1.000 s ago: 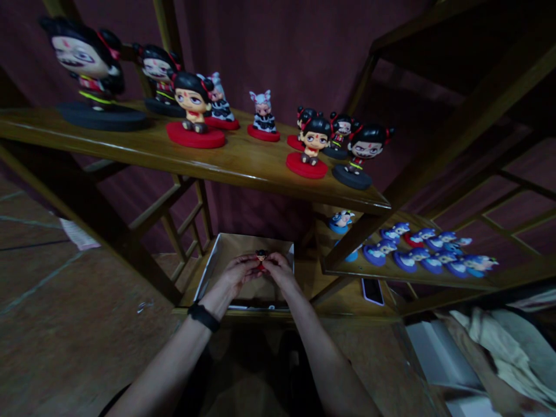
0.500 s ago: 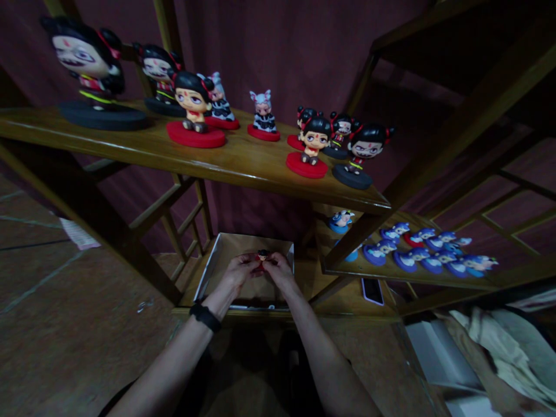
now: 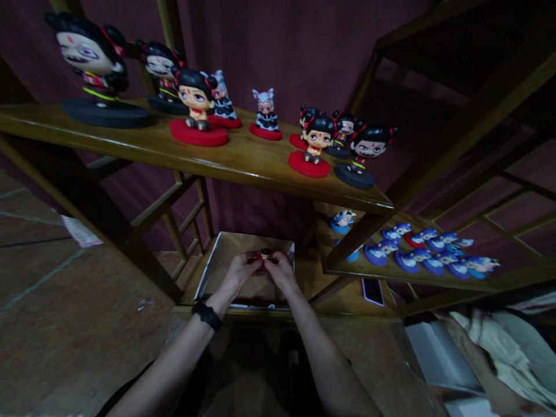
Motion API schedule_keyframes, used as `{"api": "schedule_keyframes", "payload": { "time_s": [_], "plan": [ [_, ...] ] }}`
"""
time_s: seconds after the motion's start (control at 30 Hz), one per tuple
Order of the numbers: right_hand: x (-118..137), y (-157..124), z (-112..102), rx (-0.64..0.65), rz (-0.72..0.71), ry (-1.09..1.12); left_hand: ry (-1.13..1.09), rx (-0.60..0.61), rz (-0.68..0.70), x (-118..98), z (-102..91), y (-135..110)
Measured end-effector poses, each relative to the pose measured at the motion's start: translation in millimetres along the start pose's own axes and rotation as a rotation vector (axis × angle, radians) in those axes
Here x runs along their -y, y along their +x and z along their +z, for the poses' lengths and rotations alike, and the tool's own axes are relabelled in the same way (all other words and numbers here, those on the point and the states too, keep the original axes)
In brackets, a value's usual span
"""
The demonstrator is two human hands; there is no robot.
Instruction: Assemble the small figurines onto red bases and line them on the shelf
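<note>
A small black-haired figurine (image 3: 264,255) with a red base is pinched between both my hands above an open cardboard box (image 3: 217,258) on the low shelf. My left hand (image 3: 240,271), with a black band on its wrist, grips the figurine's left side with closed fingers. My right hand (image 3: 281,271) closes on its right side. Only the figurine's head and a bit of red show between my fingertips.
The upper wooden shelf (image 3: 243,162) carries several larger figurines on red and black round bases. A lower right shelf (image 3: 391,273) has several blue figurines. A phone (image 3: 372,291) lies on the low shelf. Cloth and a white box sit at the bottom right.
My hands and the figurine stay almost in place over the box; the view has shifted slightly.
</note>
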State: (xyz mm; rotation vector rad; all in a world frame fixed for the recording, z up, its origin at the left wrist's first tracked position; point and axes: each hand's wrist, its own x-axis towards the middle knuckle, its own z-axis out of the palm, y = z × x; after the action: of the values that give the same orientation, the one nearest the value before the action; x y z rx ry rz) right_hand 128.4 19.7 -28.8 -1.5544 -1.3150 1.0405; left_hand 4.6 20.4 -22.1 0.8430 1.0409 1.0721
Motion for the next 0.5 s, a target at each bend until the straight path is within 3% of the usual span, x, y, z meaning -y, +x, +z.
{"api": "schedule_keyframes", "payload": {
  "time_s": [0.5],
  "plan": [
    [-4.5, 3.2, 1.0, 0.072, 0.002, 0.139, 0.290, 0.009, 0.117, -2.1, -2.4, 3.0]
  ]
}}
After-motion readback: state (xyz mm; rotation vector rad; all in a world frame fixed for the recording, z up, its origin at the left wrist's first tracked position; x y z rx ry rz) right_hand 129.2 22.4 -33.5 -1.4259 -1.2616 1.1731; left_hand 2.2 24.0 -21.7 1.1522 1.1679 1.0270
